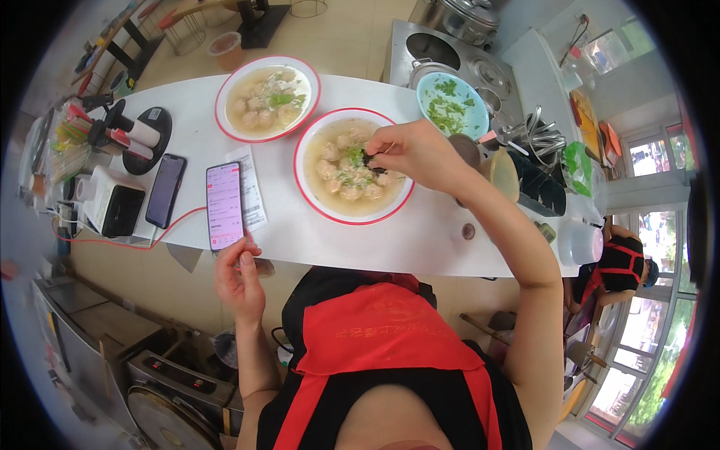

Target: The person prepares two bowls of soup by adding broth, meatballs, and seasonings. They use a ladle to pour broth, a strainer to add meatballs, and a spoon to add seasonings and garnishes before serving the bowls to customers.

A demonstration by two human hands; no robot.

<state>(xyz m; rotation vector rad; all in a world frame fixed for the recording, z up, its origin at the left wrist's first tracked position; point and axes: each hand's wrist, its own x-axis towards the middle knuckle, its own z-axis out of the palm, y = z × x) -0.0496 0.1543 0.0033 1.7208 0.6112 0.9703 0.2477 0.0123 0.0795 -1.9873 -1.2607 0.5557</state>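
My right hand (419, 154) reaches over a red-rimmed white bowl (300, 169) of soup with wonton-like dumplings (326, 169). Its fingertips pinch dark shreds (369, 159) that look like dried seaweed, just above chopped greens (355, 156) in the bowl. At the counter's near edge, my left hand (241, 278) is loosely curled with its palm turned up, beside the lower end of a lit smartphone (225, 205). Nothing shows in its fingers. Behind and to the left stands a second red-rimmed bowl (223, 121) of dumplings in broth with greens.
A light-blue bowl (423, 93) of chopped greens stands at the back right by the stove (402, 34). Utensils (543, 135) fill a container at the right. A dark phone (166, 191), a printer (121, 199) and a red cable (180, 216) lie leftward. Another person (619, 261) is far right.
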